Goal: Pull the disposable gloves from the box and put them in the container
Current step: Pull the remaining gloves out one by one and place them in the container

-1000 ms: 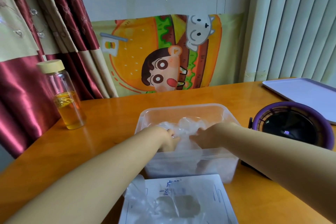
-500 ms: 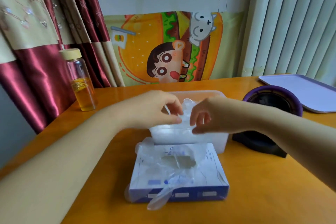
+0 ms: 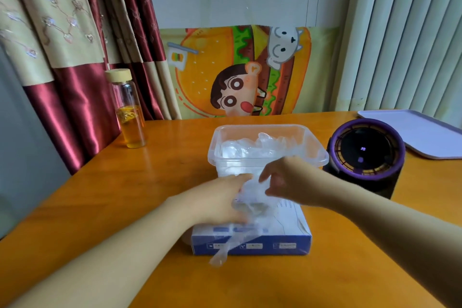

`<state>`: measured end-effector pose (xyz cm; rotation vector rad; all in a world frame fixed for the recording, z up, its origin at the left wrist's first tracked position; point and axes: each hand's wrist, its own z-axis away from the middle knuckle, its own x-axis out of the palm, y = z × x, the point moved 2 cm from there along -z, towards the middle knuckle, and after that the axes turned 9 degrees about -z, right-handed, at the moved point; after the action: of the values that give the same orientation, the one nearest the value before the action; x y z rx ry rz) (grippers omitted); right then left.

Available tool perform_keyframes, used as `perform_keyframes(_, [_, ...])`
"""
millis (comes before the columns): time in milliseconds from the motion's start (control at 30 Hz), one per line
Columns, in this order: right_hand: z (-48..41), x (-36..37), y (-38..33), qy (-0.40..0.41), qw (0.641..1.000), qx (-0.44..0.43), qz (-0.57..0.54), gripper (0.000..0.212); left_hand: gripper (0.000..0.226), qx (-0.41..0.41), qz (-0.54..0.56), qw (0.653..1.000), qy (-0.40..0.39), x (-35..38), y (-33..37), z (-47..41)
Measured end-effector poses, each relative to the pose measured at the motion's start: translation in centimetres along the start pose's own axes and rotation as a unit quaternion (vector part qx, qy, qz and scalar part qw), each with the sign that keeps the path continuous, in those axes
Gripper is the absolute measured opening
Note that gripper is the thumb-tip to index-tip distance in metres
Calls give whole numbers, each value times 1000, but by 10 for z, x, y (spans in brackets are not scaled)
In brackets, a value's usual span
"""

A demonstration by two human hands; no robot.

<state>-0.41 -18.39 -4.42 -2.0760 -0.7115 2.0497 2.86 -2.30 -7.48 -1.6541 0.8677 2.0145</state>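
Observation:
A blue and white glove box [image 3: 277, 245] lies flat on the table in front of me. Behind it stands a clear plastic container [image 3: 217, 139] with several crumpled clear gloves [image 3: 250, 147] inside. My left hand [image 3: 215, 204] rests flat on the left part of the box top. My right hand [image 3: 287, 182] hovers over the box with curled fingers pinching a clear glove [image 3: 252, 194] that rises from the opening. Another glove [image 3: 221, 256] hangs over the box's front edge.
A glass bottle [image 3: 130, 117] of amber liquid stands at the back left by the curtain. A black and purple round device [image 3: 365, 157] sits right of the container, with a lilac tray [image 3: 415, 132] behind it. The orange table [image 3: 125, 195] has bare wood on the left.
Both hands have come out of the container and back down to the glove box. The left hand now lies on the box; the right hand has taken hold of a fresh glove.

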Motion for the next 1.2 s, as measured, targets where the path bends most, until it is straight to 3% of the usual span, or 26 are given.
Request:
perform_keyframes(33, [0, -10, -1, 26, 1000, -9, -11, 28, 51, 4, -3, 1000, -4, 1, 0, -1])
perform_keyframes(167, [3, -47, -11, 116, 986, -53, -110, 21, 62, 3, 12, 1000, 5, -8, 1, 0])
perform_keyframes(300, [7, -63, -18, 73, 960, -75, -259, 15, 73, -50, 117, 991, 40, -35, -3, 9])
perform_keyframes(467, [8, -75, -25, 9, 903, -101, -418, 16, 63, 7, 245, 956, 158, -68, 0, 16])
perform_keyframes(567, [6, -79, -30, -26, 883, -121, -454, 20, 42, 29, 291, 935, 202, -76, 4, 7])
perform_keyframes(700, [5, -83, -25, -5, 887, -110, -449, 22, 10, 7, 347, 894, 282, -87, -3, 5])
perform_keyframes(800, [3, -85, -18, 18, 909, -82, -408, 25, 9, 4, 385, 869, 312, -94, -10, 9])
perform_keyframes(933, [3, -89, -16, 82, 966, -83, -230, 33, 11, 9, 325, 886, 331, -104, -9, 10])
perform_keyframes(1033, [7, -101, -30, 138, 962, -157, -176, 28, 11, 17, 298, 892, 341, -116, -8, 11])
perform_keyframes(1200, [-2, -104, -55, 63, 972, -196, -115, 18, 9, 39, 279, 903, 325, -131, -2, 14])
